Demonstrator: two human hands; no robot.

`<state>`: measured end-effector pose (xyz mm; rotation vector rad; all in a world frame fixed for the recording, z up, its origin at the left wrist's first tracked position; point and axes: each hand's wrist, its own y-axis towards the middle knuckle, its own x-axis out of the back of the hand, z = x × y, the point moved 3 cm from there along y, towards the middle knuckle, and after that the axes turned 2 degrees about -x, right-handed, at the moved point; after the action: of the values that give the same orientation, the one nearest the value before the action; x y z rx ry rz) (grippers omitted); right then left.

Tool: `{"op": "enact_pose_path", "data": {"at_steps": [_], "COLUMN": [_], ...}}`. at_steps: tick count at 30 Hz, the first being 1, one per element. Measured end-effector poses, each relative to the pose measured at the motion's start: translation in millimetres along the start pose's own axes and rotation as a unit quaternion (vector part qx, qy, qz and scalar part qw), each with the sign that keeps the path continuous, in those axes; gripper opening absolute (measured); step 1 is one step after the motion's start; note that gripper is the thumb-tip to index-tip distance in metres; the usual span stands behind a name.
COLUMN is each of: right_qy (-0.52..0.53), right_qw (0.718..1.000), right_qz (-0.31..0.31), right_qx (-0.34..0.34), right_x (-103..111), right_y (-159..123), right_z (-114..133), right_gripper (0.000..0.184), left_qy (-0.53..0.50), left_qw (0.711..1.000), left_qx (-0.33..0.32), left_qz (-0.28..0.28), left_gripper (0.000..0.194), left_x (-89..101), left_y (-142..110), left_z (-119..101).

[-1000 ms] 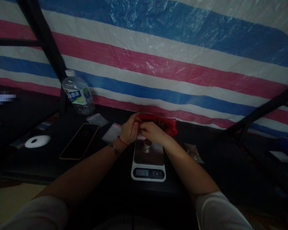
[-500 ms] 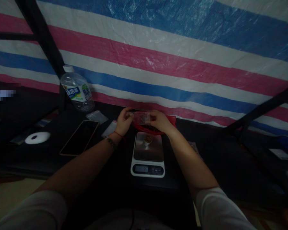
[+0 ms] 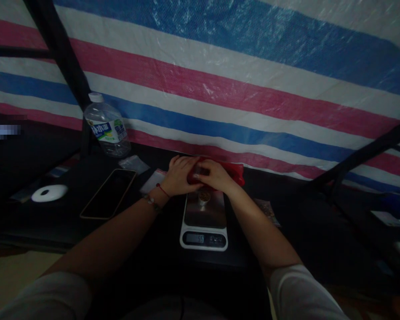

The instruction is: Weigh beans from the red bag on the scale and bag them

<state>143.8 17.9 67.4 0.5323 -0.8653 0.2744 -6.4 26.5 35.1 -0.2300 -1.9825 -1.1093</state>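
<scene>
Both of my hands meet over a red plastic bag (image 3: 235,170) at the far side of a white kitchen scale (image 3: 204,224). My left hand (image 3: 179,175) curls its fingers around the bag's left end. My right hand (image 3: 212,174) lies over the bag's top, fingers pressed down on it. A small round cup (image 3: 204,195) with brownish contents stands on the scale's steel plate, just under my hands. The scale's display is lit but too dim to read.
A water bottle (image 3: 107,126) stands at the back left. A dark phone (image 3: 109,194) lies left of the scale, with small clear bags (image 3: 134,163) beside it and a white round device (image 3: 50,193) further left. A small filled bag (image 3: 267,210) lies right of the scale. A striped tarp (image 3: 220,89) hangs behind.
Half a second ago my hands held a clear bag stretched between them above the red bag. They have since dropped and come together on the red bag.
</scene>
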Motion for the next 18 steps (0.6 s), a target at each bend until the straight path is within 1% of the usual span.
{"op": "enact_pose_path", "data": {"at_steps": [3,5,6,9,10,11,12,13,16,17,18], "right_qy": [0.010,0.022,0.031,0.060,0.065,0.067,0.068,0.069,0.044,0.028,0.011], "right_qw": [1.000,0.999,0.998,0.998,0.997,0.997,0.995,0.992,0.973,0.967,0.963], "right_qz": [0.021,0.039,0.045,0.028,0.021,0.027,0.050,0.091,0.217,0.244,0.264], "right_qx": [-0.002,-0.007,-0.007,-0.009,-0.018,-0.030,-0.045,-0.059,-0.069,-0.060,-0.050], "right_x": [-5.8,-7.0,-5.7,8.4,15.4,22.2,27.9,32.0,36.0,34.9,32.7], "right_y": [0.2,0.9,1.1,-0.5,-2.4,-4.9,-8.2,-12.1,-24.5,-27.7,-30.1], "right_z": [2.8,2.1,1.6,0.8,0.8,1.0,1.5,2.3,6.8,8.6,10.2], "right_gripper": [0.017,0.011,0.012,0.020,0.021,0.021,0.022,0.027,0.059,0.067,0.072], "left_qy": [0.000,-0.004,-0.008,-0.033,-0.043,-0.054,-0.063,-0.067,-0.052,-0.045,-0.042], "left_qw": [1.000,1.000,1.000,0.999,0.999,0.998,0.997,0.997,0.995,0.995,0.993], "left_qx": [0.008,0.008,0.007,0.016,0.022,0.026,0.032,0.039,0.080,0.094,0.104], "left_qz": [0.017,0.017,0.015,0.002,-0.004,-0.009,-0.013,-0.014,-0.001,0.011,0.025], "left_gripper": [0.078,0.071,0.068,0.064,0.063,0.062,0.061,0.061,0.067,0.069,0.071], "left_x": [-2.9,-2.8,-2.4,-1.1,-1.1,-1.7,-2.9,-4.5,-12.0,-15.0,-18.1], "left_y": [1.1,1.0,0.9,0.2,0.1,0.0,0.0,-0.1,-1.0,-1.6,-2.3], "left_z": [1.2,2.7,3.3,6.0,7.4,8.9,10.6,12.6,19.1,21.0,22.6]}}
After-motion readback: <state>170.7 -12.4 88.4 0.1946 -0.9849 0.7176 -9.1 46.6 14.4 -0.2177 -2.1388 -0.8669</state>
